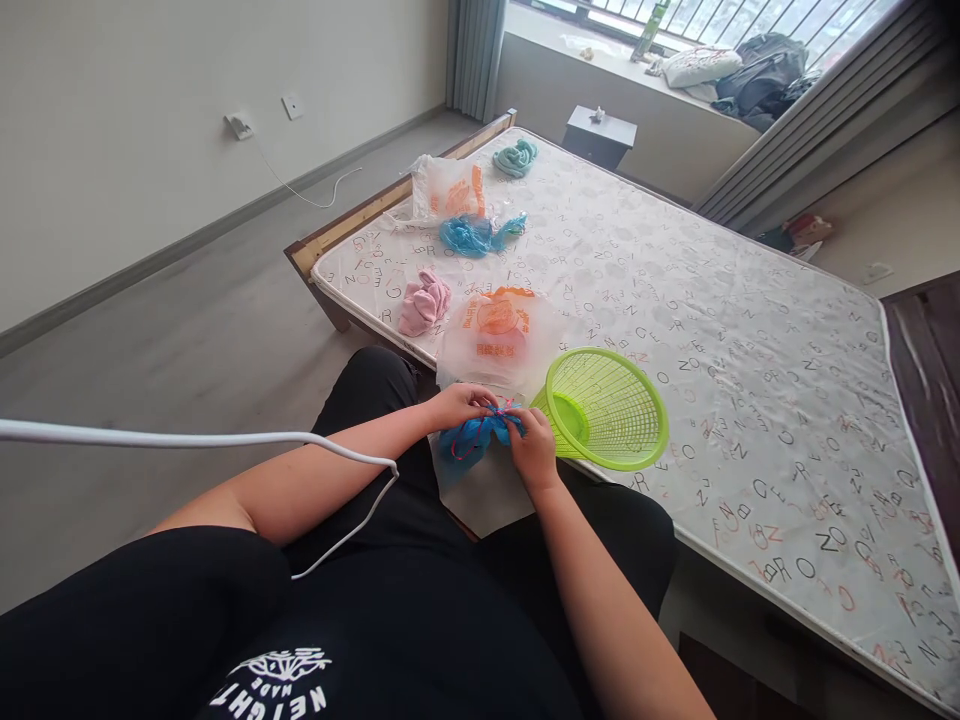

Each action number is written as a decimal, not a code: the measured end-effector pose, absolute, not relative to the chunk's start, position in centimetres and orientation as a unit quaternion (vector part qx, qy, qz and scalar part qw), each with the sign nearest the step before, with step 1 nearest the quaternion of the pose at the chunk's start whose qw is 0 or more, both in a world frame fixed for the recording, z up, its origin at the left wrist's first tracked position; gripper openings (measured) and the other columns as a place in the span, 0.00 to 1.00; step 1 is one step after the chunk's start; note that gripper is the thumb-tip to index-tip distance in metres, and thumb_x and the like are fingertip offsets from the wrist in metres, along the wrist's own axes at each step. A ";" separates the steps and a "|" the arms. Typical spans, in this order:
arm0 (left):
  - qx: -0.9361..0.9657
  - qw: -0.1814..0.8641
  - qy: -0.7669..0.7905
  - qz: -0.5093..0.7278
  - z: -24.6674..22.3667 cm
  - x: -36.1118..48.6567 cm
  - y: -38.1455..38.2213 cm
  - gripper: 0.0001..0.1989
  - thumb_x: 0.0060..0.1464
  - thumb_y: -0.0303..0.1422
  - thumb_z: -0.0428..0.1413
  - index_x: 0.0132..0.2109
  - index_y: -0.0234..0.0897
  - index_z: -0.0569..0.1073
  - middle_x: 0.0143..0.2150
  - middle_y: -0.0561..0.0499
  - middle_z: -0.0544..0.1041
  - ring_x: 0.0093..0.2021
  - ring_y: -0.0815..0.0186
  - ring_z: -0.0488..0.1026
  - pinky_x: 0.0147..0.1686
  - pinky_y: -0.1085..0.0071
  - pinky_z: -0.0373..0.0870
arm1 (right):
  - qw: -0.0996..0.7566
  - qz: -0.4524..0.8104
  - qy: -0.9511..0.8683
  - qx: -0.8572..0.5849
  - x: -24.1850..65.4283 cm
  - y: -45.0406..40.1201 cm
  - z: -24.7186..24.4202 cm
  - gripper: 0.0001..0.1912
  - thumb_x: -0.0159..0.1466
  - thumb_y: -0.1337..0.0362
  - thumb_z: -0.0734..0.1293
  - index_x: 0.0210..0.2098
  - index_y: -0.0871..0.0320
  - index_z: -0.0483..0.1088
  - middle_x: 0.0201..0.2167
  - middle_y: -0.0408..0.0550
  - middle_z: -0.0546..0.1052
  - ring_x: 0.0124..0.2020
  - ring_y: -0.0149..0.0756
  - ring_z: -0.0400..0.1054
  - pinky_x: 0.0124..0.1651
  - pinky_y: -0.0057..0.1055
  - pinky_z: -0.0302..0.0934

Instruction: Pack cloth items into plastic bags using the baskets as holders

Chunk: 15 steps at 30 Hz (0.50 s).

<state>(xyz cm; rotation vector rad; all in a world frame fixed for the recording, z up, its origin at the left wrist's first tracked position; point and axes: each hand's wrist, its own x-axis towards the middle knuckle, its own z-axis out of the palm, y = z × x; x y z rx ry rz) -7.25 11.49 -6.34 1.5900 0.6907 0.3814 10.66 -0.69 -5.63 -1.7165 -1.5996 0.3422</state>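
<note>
Between my knees is a thin blue plastic bag (466, 442), its gathered part between both hands. A pinkish-red string (509, 403) runs across the gathered part, and a loop of it hangs down the left side. My left hand (465, 403) is closed in a pinch on the bag and string from the left. From the right, my right hand (535, 445) pinches the same bunched plastic. The fingertips nearly meet, so the exact crossing of the string is hard to make out. Just beyond, a white plastic bag with orange print (495, 345) lies at the mattress edge.
A green mesh basket (611, 405) lies tipped beside my right hand on the lettered mattress (720, 350). Farther off are a pink cloth (425, 303), a blue bag (469, 236), another white bag (442, 190) and a teal cloth (516, 157). A white cable (187, 435) crosses my left arm.
</note>
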 end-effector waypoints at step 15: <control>0.803 0.514 0.255 0.161 -4.7 -7.5 10.8 0.18 0.57 0.40 0.59 0.52 0.37 0.78 0.43 0.48 0.81 0.42 0.63 0.76 0.45 0.69 0.69 | 0.416 0.181 -0.578 -0.678 10.6 -0.9 -6.2 0.05 0.64 0.60 0.63 0.38 0.53 0.68 0.36 0.48 0.76 0.38 0.40 0.71 0.45 0.38 0.66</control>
